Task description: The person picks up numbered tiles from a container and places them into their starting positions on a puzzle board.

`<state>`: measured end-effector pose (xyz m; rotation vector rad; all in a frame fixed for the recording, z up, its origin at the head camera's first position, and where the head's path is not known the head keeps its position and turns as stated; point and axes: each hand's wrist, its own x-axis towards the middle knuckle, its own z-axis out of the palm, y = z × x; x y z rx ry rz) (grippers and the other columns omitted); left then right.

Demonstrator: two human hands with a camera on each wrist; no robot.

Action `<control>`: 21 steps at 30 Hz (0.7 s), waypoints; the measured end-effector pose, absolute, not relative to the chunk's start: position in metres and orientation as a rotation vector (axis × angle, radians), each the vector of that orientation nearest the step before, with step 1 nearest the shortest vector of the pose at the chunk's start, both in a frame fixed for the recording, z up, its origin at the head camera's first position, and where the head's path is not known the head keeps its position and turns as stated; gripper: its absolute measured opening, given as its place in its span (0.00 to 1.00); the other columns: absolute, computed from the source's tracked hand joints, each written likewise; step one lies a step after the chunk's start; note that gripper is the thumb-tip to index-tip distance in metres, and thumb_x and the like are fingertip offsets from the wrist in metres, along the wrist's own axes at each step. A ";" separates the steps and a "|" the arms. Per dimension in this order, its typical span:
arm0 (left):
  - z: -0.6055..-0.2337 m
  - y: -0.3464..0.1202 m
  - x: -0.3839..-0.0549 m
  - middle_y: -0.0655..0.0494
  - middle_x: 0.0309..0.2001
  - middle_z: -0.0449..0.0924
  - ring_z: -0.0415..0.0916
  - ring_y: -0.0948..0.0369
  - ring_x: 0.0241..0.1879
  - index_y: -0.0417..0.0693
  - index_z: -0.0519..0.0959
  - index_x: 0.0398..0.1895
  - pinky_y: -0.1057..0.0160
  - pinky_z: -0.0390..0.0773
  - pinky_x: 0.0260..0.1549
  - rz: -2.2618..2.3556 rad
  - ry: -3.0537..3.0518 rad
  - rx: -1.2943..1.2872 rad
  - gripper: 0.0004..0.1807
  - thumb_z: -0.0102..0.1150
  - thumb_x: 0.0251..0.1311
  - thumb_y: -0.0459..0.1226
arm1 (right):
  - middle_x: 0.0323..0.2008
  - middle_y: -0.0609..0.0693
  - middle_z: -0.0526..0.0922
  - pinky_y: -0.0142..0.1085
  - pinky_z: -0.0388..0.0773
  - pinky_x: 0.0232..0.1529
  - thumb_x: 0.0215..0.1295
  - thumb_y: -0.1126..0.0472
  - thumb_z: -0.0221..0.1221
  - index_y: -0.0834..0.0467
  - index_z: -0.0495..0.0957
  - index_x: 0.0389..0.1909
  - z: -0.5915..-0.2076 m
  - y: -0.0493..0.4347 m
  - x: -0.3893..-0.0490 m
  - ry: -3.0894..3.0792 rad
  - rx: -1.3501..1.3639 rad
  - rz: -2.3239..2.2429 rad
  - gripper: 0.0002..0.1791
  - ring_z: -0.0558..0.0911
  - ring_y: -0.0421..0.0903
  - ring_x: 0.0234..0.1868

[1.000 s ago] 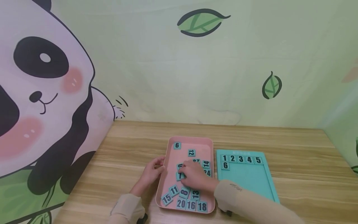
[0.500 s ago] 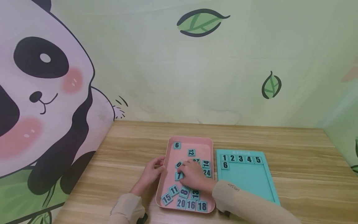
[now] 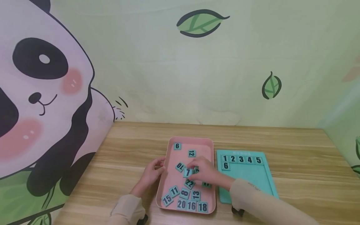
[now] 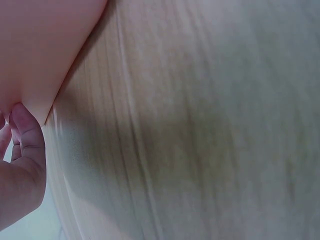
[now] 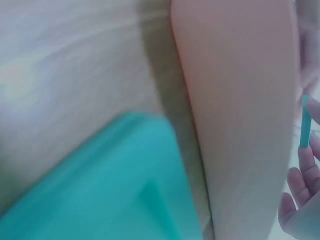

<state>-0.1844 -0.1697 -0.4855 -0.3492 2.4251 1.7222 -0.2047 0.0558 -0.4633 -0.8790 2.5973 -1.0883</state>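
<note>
My right hand (image 3: 208, 171) pinches a teal number tile marked 7 (image 3: 187, 172) over the pink tray (image 3: 175, 156). In the right wrist view that tile (image 5: 305, 122) shows edge-on between thumb and fingertips, above the tray wall. My left hand (image 3: 152, 172) holds the tray's left rim, with the thumb at the wall in the left wrist view. Just left of the 7 lies tile 10 (image 3: 180, 167), and below it tile 22 (image 3: 189, 183). Other tiles under the right hand are partly hidden.
Right of the tray lies a teal board (image 3: 247, 178) with tiles 1 to 5 along its top row and tile 6 (image 3: 226, 165) beneath the 1. Several tiles, including 20 (image 3: 181, 204), lie at the tray's near end. A panda-printed backdrop (image 3: 157, 78) stands behind the wooden table (image 3: 135, 134).
My right hand has picked up tile 7 and moved right with it, uncovering tiles 10 and 22. The 10 has turned and come free of the 7. My left hand stays at the tray.
</note>
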 end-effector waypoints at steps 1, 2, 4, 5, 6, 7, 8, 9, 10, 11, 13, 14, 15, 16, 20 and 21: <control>-0.485 -0.170 -0.185 0.46 0.45 0.69 0.70 0.53 0.46 0.46 0.68 0.56 0.60 0.76 0.40 1.723 2.420 -0.358 0.21 0.47 0.58 0.29 | 0.36 0.42 0.78 0.39 0.70 0.46 0.43 0.53 0.66 0.54 0.79 0.39 -0.460 0.060 -0.205 2.579 -0.860 -1.112 0.19 0.71 0.40 0.42; -0.485 -0.170 -0.185 0.46 0.45 0.69 0.70 0.53 0.46 0.46 0.68 0.57 0.60 0.76 0.40 1.721 2.420 -0.356 0.21 0.47 0.58 0.29 | 0.36 0.42 0.77 0.39 0.71 0.46 0.43 0.54 0.66 0.54 0.79 0.39 -0.458 0.065 -0.205 2.567 -0.843 -1.128 0.19 0.71 0.41 0.41; -0.485 -0.170 -0.185 0.46 0.45 0.69 0.70 0.53 0.46 0.45 0.68 0.57 0.60 0.76 0.39 1.727 2.419 -0.346 0.21 0.47 0.58 0.29 | 0.36 0.42 0.76 0.40 0.72 0.45 0.44 0.55 0.65 0.53 0.79 0.39 -0.453 0.075 -0.205 2.540 -0.793 -1.157 0.18 0.71 0.42 0.42; -0.486 -0.170 -0.185 0.46 0.45 0.69 0.70 0.53 0.45 0.45 0.68 0.56 0.61 0.76 0.39 1.733 2.414 -0.348 0.21 0.47 0.58 0.29 | 0.37 0.42 0.76 0.40 0.72 0.44 0.44 0.56 0.65 0.53 0.79 0.39 -0.450 0.080 -0.205 2.537 -0.767 -1.161 0.17 0.71 0.42 0.42; -0.485 -0.170 -0.184 0.46 0.45 0.69 0.70 0.54 0.45 0.45 0.68 0.56 0.61 0.76 0.38 1.739 2.412 -0.346 0.21 0.47 0.58 0.29 | 0.37 0.43 0.76 0.41 0.72 0.44 0.44 0.56 0.65 0.53 0.79 0.39 -0.448 0.086 -0.205 2.532 -0.740 -1.174 0.17 0.71 0.43 0.42; -0.486 -0.170 -0.185 0.46 0.44 0.69 0.70 0.54 0.44 0.44 0.68 0.56 0.62 0.76 0.37 1.744 2.412 -0.338 0.21 0.47 0.58 0.28 | 0.39 0.44 0.76 0.42 0.72 0.45 0.45 0.57 0.65 0.53 0.79 0.39 -0.446 0.091 -0.206 2.530 -0.711 -1.187 0.17 0.71 0.44 0.43; -0.487 -0.170 -0.185 0.45 0.44 0.69 0.70 0.54 0.44 0.44 0.68 0.56 0.62 0.76 0.36 1.745 2.417 -0.322 0.21 0.47 0.58 0.28 | 0.40 0.44 0.76 0.43 0.71 0.46 0.46 0.58 0.65 0.53 0.78 0.39 -0.444 0.096 -0.206 2.538 -0.688 -1.186 0.16 0.71 0.45 0.45; -0.488 -0.171 -0.185 0.45 0.44 0.69 0.70 0.55 0.43 0.43 0.68 0.56 0.63 0.76 0.35 1.750 2.418 -0.312 0.20 0.47 0.58 0.28 | 0.42 0.45 0.76 0.44 0.71 0.48 0.46 0.58 0.64 0.53 0.78 0.39 -0.442 0.102 -0.207 2.546 -0.674 -1.189 0.16 0.70 0.46 0.46; -0.489 -0.171 -0.185 0.45 0.43 0.70 0.70 0.55 0.42 0.42 0.68 0.56 0.63 0.76 0.34 1.752 2.423 -0.297 0.20 0.47 0.58 0.28 | 0.42 0.46 0.76 0.45 0.70 0.49 0.46 0.59 0.64 0.54 0.78 0.40 -0.441 0.107 -0.208 2.560 -0.670 -1.184 0.16 0.71 0.46 0.47; -0.489 -0.172 -0.186 0.45 0.43 0.70 0.71 0.56 0.41 0.42 0.68 0.55 0.64 0.76 0.33 1.758 2.420 -0.292 0.20 0.47 0.58 0.28 | 0.42 0.47 0.77 0.46 0.70 0.49 0.47 0.59 0.64 0.54 0.78 0.40 -0.440 0.112 -0.209 2.578 -0.660 -1.173 0.16 0.71 0.46 0.47; -0.491 -0.173 -0.187 0.44 0.42 0.70 0.71 0.57 0.40 0.40 0.68 0.55 0.64 0.76 0.32 1.758 2.430 -0.264 0.20 0.47 0.58 0.28 | 0.41 0.47 0.77 0.46 0.71 0.48 0.47 0.60 0.64 0.54 0.78 0.40 -0.440 0.123 -0.212 2.613 -0.647 -1.150 0.16 0.71 0.48 0.46; -0.492 -0.173 -0.187 0.44 0.42 0.70 0.71 0.57 0.40 0.40 0.68 0.55 0.64 0.76 0.32 1.758 2.432 -0.259 0.20 0.47 0.58 0.28 | 0.40 0.47 0.77 0.45 0.72 0.46 0.47 0.60 0.64 0.54 0.78 0.40 -0.440 0.128 -0.214 2.628 -0.646 -1.134 0.16 0.72 0.48 0.45; -0.492 -0.173 -0.187 0.44 0.42 0.70 0.71 0.57 0.40 0.40 0.68 0.55 0.64 0.76 0.32 1.761 2.430 -0.260 0.20 0.47 0.58 0.28 | 0.39 0.47 0.77 0.44 0.72 0.45 0.47 0.61 0.63 0.54 0.79 0.40 -0.440 0.133 -0.215 2.640 -0.643 -1.123 0.15 0.72 0.48 0.44; -0.492 -0.173 -0.187 0.44 0.42 0.70 0.71 0.57 0.40 0.40 0.68 0.55 0.64 0.76 0.32 1.761 2.430 -0.259 0.20 0.47 0.58 0.28 | 0.37 0.46 0.77 0.43 0.72 0.43 0.47 0.60 0.63 0.53 0.79 0.40 -0.441 0.138 -0.217 2.655 -0.629 -1.104 0.15 0.72 0.48 0.43; -0.492 -0.173 -0.187 0.45 0.42 0.70 0.71 0.57 0.40 0.42 0.69 0.55 0.63 0.76 0.33 1.755 2.431 -0.278 0.20 0.47 0.58 0.28 | 0.39 0.47 0.78 0.44 0.72 0.45 0.48 0.61 0.63 0.54 0.78 0.41 -0.446 0.157 -0.225 2.674 -0.600 -1.066 0.16 0.73 0.49 0.44; -0.492 -0.172 -0.187 0.45 0.42 0.70 0.71 0.57 0.40 0.42 0.69 0.55 0.64 0.76 0.33 1.755 2.431 -0.287 0.20 0.47 0.58 0.28 | 0.40 0.47 0.78 0.45 0.72 0.46 0.49 0.61 0.62 0.55 0.78 0.42 -0.448 0.161 -0.227 2.679 -0.593 -1.057 0.16 0.73 0.49 0.45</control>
